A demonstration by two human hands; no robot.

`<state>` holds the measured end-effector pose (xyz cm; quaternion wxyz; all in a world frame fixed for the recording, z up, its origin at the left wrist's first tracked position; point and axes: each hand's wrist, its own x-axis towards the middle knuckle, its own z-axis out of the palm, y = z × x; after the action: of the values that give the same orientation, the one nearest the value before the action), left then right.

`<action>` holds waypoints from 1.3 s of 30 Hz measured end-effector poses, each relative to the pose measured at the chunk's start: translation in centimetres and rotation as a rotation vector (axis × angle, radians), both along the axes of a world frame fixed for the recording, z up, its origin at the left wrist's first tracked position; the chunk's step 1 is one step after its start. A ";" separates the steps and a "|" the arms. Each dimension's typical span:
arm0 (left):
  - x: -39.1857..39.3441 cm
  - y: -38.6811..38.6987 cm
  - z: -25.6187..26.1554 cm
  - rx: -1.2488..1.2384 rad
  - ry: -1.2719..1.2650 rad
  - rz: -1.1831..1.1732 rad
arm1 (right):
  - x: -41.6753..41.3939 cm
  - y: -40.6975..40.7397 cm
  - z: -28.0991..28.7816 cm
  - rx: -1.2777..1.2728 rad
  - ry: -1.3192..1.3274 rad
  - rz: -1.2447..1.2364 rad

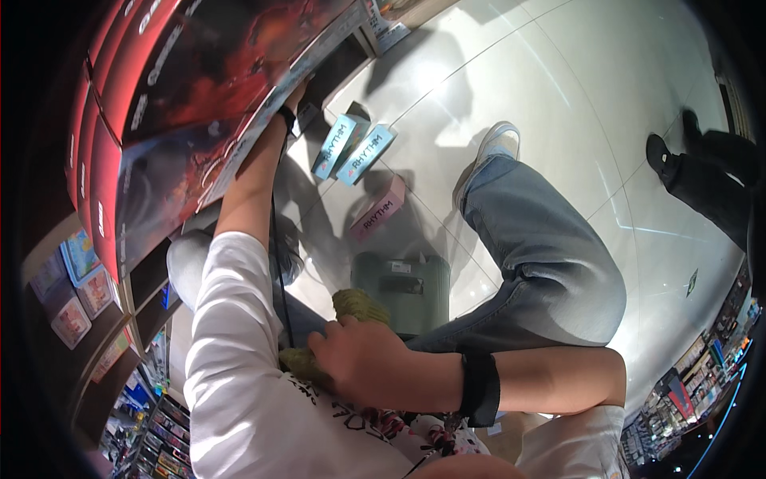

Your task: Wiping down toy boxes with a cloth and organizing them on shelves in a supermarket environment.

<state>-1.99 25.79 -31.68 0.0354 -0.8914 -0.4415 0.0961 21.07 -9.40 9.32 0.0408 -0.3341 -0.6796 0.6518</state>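
Observation:
My right hand [365,353] is closed around a green textured cloth [360,305], held close to my chest. My left arm reaches up past the red printed boxes, and my left hand [299,93] is mostly hidden at a low shelf opening; its fingers cannot be seen. On the floor near that arm stand two light-blue boxes [366,154] side by side, slightly apart, and a pink box [381,209] nearer to me. A grey-green plastic stool or case [431,293] sits between my legs.
Large red and black boxes [197,90] are stacked at the upper left. Small packaged goods [76,315] lie on shelves below them. Another person's dark shoes [658,154] and trousers are at the right. Merchandise racks [688,383] line the lower right, beyond the tiled floor [562,120].

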 end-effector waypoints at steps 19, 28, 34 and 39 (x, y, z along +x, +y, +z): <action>7.6 -19.8 12.4 -0.386 -0.578 0.533 | -1.9 -0.4 -2.2 0.331 0.025 0.029; 7.5 -14.3 16.4 -0.080 -0.361 0.307 | -1.7 0.0 -1.0 0.140 -0.031 0.065; 8.3 -7.6 12.8 0.245 -0.470 -0.007 | -0.6 1.7 -0.4 0.067 -0.032 0.013; 8.0 -7.1 9.2 0.237 -0.164 -0.095 | -0.2 2.0 -1.1 0.076 -0.069 -0.096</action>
<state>6.06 18.73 -22.48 0.1089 -0.9057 -0.4086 -0.0316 20.87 -7.40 8.26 0.0613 -0.3868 -0.6879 0.6110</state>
